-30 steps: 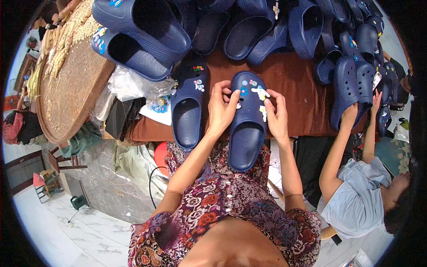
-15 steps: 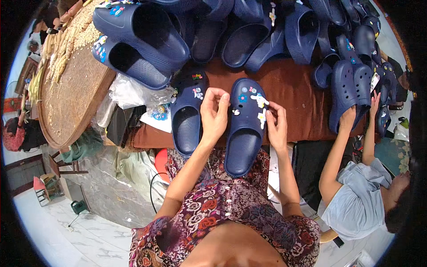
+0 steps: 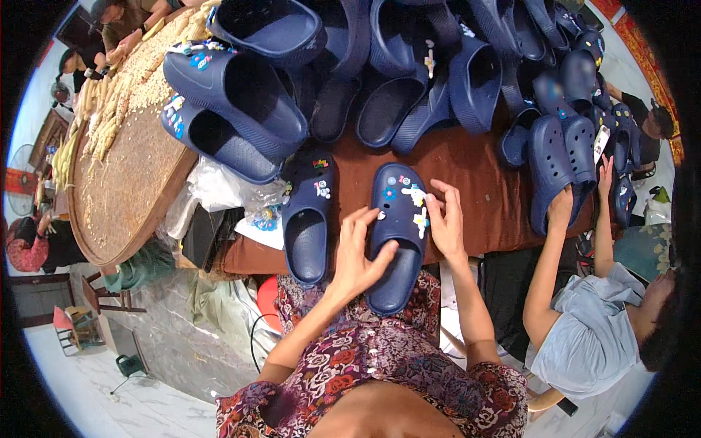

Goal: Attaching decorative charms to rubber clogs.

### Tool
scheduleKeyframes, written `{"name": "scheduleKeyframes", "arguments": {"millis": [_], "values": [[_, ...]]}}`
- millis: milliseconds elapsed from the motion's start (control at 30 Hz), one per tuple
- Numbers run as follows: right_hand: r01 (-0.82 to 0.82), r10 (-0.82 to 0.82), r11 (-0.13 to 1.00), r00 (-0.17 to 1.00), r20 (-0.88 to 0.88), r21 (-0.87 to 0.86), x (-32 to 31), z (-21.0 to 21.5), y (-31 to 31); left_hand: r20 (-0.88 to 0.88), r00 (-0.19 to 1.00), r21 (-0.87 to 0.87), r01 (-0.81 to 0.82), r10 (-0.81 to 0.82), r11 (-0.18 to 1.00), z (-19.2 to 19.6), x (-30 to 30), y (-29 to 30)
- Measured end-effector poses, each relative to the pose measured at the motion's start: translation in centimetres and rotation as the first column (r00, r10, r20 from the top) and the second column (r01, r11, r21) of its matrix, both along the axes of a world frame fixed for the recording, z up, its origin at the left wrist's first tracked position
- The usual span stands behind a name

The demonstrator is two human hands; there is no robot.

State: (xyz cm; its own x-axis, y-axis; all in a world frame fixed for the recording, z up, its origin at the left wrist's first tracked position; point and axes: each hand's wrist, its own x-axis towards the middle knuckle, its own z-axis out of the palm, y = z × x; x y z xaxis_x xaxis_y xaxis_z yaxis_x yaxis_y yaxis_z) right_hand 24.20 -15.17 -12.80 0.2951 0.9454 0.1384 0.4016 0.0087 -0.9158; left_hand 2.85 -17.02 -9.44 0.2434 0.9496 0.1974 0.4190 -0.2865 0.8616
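A navy clog (image 3: 395, 288) lies in front of me, toe pointing away. Charms of white figures, a blue flower and other small shapes decorate its upper. My left hand (image 3: 358, 252) is at its left side, thumb over the foot opening and fingertips near a small white charm; thumb and fingers are apart. On the other side, my right hand (image 3: 447, 226) is open, its fingers stretched upward and its thumb close to the white flower charm (image 3: 420, 220). The matching clog (image 3: 308, 248), also with charms, lies to the left of my left hand.
Many navy clogs (image 3: 266, 95) are heaped along the far side of the brown-covered table (image 3: 467, 164). A round woven tray (image 3: 128, 190) with corn stands left, by plastic bags (image 3: 219, 182) and charms on white paper. At right, a person (image 3: 591, 321) handles another clog pair (image 3: 551, 160).
My left hand has come down from beside the clog's upper to its foot opening and spread its fingers. My right hand's fingers have straightened. The whole view has shifted, with the table lower in it.
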Motion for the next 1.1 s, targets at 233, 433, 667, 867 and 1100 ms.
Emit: {"name": "scheduleKeyframes", "arguments": {"millis": [233, 433, 667, 867, 1100], "values": [[-0.039, 0.038, 0.999, 0.999, 0.031, 0.031, 0.7, 0.5, 7.9, -0.032, 0.999, 0.0, 0.02, -0.02, 1.0, -1.4, 0.7, -1.0], [-0.131, 0.116, 0.991, 0.947, -0.3, -0.031, 0.4, -0.5, 11.8, -0.005, 1.0, 0.041, 0.028, -0.028, 0.999, -1.5, 0.2, -0.3], [-0.122, 0.082, 0.99, 0.914, -0.398, -0.076, 2.5, -1.8, 11.5, 0.02, 1.0, 0.043, 0.01, -0.01, 0.999, -1.4, -0.3, 0.2], [-0.017, 0.044, 0.995, 0.956, -0.289, 0.094, 4.6, -2.1, 9.6, 0.019, 1.0, 0.07, -0.024, 0.023, 0.997, -1.5, -0.4, 0.4], [0.108, -0.11, 0.994, 0.992, 0.063, 0.037, 4.0, 0.0, 7.1, 0.012, 0.999, 0.062, -0.051, 0.05, 0.997, -1.5, -0.5, 0.4]]}}
